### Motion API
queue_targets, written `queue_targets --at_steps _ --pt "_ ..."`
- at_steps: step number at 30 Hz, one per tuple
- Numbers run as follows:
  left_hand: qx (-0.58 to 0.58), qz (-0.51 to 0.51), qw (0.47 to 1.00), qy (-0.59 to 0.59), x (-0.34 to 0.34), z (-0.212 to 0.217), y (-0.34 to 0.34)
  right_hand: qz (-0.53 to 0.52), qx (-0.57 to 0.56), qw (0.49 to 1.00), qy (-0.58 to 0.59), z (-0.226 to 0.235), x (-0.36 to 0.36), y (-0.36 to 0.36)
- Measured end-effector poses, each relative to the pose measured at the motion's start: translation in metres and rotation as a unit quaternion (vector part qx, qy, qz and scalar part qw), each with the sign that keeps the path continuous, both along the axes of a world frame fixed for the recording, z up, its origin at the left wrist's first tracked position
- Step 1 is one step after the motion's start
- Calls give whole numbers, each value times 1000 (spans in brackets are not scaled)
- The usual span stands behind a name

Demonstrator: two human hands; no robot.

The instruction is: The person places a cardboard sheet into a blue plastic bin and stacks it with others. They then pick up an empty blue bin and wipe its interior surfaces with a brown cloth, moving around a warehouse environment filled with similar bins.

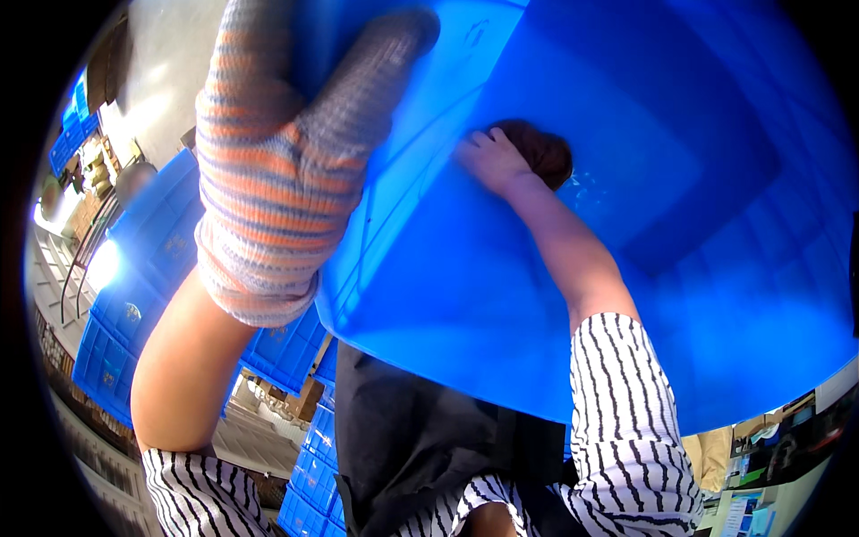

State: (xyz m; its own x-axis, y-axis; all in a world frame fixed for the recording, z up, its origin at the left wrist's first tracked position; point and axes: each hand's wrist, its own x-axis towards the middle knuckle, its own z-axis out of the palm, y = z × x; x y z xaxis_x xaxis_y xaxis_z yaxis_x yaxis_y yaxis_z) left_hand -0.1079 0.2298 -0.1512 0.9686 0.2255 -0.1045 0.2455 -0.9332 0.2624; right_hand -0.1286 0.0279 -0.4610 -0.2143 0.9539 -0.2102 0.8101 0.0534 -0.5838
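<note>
"While the bare right hand (497, 163) is down inside that big, smooth blue plastic bin (420, 309), what's it on?"

"Dark brown, rounded lump (549, 152). It's inside the bin, just right of the fingers. Material unclear from where I stand."

"Grasping it?"

"Can't tell. Fingers slightly bent and spread, back of the hand toward us, palm side hidden. Could be a grip, could be plain contact."

"Left hand (291, 148)?"

"Inside a knit glove (268, 206) striped orange, grey and white. Up at the bin's left side, thumb angled away from the fingers, blue plastic showing between. Thumb's blurred, fingertips out of view. Can't tell whether it's clamped or loose."

"Clothing?"

"White sleeves with wavy black stripes (619, 385), plus a black apron-like cloth (412, 430) below the bin's near rim. Right sleeve passes over that rim."

"Surroundings?"

"Stacked blue plastic crates (148, 259) on the left, beyond the gloved arm. Small pale specks (586, 190) in the bin, lower right of the lump."
</note>
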Motion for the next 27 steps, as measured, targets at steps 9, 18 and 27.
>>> queue_targets --at_steps 9,18,27 --pt "-373 334 852 -153 28 -10 -32 -14 17 999 -23 0 5 -29" --pt "-393 380 822 -160 43 -7 -42 -73 -97 991 53 2 -15 2" --pt "-12 14 1000 17 -7 2 4 -42 43 998 14 -15 16 -78"
